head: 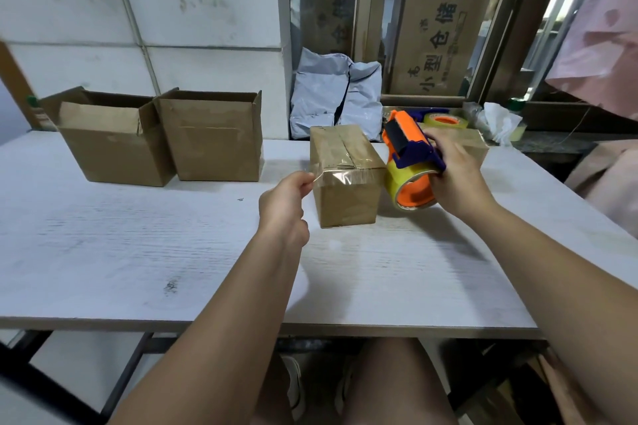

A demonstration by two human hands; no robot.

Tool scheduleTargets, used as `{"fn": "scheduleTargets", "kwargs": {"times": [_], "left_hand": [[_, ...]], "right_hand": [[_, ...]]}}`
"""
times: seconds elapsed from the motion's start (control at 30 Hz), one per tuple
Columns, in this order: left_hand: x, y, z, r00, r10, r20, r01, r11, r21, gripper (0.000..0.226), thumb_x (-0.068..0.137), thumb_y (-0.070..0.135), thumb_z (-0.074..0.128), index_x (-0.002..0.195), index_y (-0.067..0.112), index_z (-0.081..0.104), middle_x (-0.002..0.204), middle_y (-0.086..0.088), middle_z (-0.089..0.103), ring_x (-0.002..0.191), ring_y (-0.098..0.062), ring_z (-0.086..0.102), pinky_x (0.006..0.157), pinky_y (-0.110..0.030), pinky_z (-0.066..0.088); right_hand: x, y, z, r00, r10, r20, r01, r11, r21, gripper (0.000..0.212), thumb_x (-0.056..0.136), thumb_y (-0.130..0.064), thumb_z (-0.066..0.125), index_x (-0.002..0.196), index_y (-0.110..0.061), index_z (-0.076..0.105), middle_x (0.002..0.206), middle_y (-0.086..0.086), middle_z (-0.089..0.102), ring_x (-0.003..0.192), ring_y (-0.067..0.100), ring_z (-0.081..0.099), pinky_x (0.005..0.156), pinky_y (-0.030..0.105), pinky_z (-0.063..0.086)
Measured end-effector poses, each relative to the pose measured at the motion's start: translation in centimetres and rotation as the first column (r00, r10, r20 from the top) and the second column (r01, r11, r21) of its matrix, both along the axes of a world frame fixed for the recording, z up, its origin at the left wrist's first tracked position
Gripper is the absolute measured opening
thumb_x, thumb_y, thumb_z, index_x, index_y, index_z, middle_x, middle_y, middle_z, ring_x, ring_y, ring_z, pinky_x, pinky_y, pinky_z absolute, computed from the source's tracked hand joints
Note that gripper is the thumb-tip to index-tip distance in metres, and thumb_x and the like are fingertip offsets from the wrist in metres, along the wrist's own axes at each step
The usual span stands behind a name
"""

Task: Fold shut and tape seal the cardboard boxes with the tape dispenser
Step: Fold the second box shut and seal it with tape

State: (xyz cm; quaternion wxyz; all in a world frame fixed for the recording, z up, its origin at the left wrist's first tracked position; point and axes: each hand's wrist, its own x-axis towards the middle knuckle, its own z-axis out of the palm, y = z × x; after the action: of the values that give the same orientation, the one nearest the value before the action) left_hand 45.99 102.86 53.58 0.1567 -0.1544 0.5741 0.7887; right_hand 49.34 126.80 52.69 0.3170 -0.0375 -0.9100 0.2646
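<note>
The left hand [288,198] pinches the tape end [319,177] beside the centre box [345,198], and the right hand [455,179] has its fingers [440,141] curled round the tape dispenser [407,148]; any slack could wrinkle the tape.

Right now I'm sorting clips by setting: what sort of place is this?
Probably a small packing or shipping workroom: open cardboard boxes stand on a white table, grey mailer bags are piled at the back, and a spare tape roll sits by the window frame.

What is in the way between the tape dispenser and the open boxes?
The closed box sits between the tape dispenser in the right hand and the open boxes; the left hand, pinching its tape, is there too.
</note>
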Motion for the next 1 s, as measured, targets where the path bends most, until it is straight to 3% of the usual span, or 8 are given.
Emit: {"fn": "scheduleTargets", "kwargs": {"times": [0.23,0.33,0.37,0.47,0.67,0.73,0.8,1.0], "left_hand": [[-0.3,0.2,-0.2,0.999,-0.002,-0.041,0.002,1.000,0.015,0.009,0.083,0.025,0.064,0.075,0.022,0.064,0.074,0.013,0.064,0.059,-0.006,0.040,0.079,-0.025,0.028],[-0.7,-0.3,-0.2,0.999,-0.026,-0.042,0.029,0.998,0.050,0.012,0.084,0.034,0.067,0.076,0.025,0.066,0.077,0.019,0.067,0.105,0.006,0.053,0.093,-0.023,0.031],[-0.8,-0.5,-0.2,0.999,-0.021,-0.035,0.023,0.998,0.059,0.013,0.084,0.035,0.067,0.076,0.026,0.066,0.081,0.022,0.066,0.120,0.001,0.049,0.103,-0.026,0.030],[-1.3,-1.2,-0.1,1.000,-0.006,-0.023,0.007,0.999,0.038,0.011,0.086,0.031,0.067,0.078,0.025,0.065,0.074,0.019,0.064,0.130,-0.007,0.040,0.113,-0.032,0.022],[-2.5,-2.0,-0.4,0.997,0.011,-0.075,-0.014,0.999,-0.048,0.006,0.086,0.025,0.065,0.090,0.022,0.067,0.080,0.013,0.065,0.119,-0.004,0.050,0.106,-0.030,0.034],[-3.0,-2.5,-0.3,0.997,0.032,-0.074,-0.036,0.998,-0.052,0.009,0.085,0.022,0.063,0.092,0.018,0.068,0.072,0.009,0.060,0.078,-0.002,0.053,0.074,-0.021,0.042],[-3.2,-3.0,0.3,0.995,0.063,-0.076,-0.066,0.997,-0.038,0.008,0.087,0.017,0.062,0.079,0.016,0.063,0.066,0.007,0.051,0.057,-0.010,0.035,0.056,-0.022,0.033],[-3.4,-4.0,0.8,0.991,0.067,-0.118,-0.080,0.990,-0.113,0.010,0.087,0.017,0.065,0.078,0.015,0.064,0.066,0.008,0.054,0.058,-0.010,0.036,0.066,-0.023,0.034]], "right_hand": [[0.4,-1.3,-0.4,0.999,0.026,0.022,-0.026,1.000,0.001,0.063,0.078,0.011,0.049,0.133,-0.020,0.046,0.120,0.008,0.058,0.103,0.021,0.050,0.077,0.023,0.031],[0.3,-2.1,-0.8,1.000,0.018,0.024,-0.018,1.000,-0.005,0.065,0.076,0.014,0.049,0.132,-0.019,0.045,0.118,0.007,0.058,0.100,0.018,0.048,0.076,0.023,0.030],[0.2,-2.4,-0.9,1.000,0.020,0.020,-0.020,1.000,-0.010,0.066,0.075,0.014,0.049,0.132,-0.018,0.045,0.118,0.008,0.058,0.102,0.021,0.049,0.077,0.024,0.031],[-0.1,-3.0,-1.3,0.999,0.028,0.017,-0.028,0.999,-0.032,0.069,0.073,0.015,0.050,0.132,-0.020,0.044,0.118,0.007,0.057,0.105,0.025,0.050,0.080,0.026,0.033],[-0.5,-4.2,-1.5,0.999,0.039,0.000,-0.039,0.999,0.016,0.070,0.071,0.015,0.050,0.132,-0.017,0.044,0.117,0.009,0.057,0.105,0.027,0.049,0.076,0.026,0.032],[-0.4,-4.4,-1.4,0.999,0.048,0.002,-0.049,0.999,0.012,0.069,0.072,0.015,0.049,0.132,-0.018,0.044,0.118,0.008,0.058,0.105,0.027,0.050,0.076,0.025,0.032],[-0.4,-4.5,-1.0,0.999,0.040,0.012,-0.040,0.999,-0.025,0.069,0.073,0.015,0.047,0.132,-0.021,0.044,0.119,0.007,0.058,0.106,0.026,0.050,0.078,0.027,0.034],[-0.9,-3.8,1.3,1.000,0.009,0.019,-0.011,0.997,0.082,0.063,0.080,0.011,0.049,0.134,-0.020,0.044,0.123,0.011,0.054,0.108,0.029,0.049,0.079,0.029,0.034]]}}
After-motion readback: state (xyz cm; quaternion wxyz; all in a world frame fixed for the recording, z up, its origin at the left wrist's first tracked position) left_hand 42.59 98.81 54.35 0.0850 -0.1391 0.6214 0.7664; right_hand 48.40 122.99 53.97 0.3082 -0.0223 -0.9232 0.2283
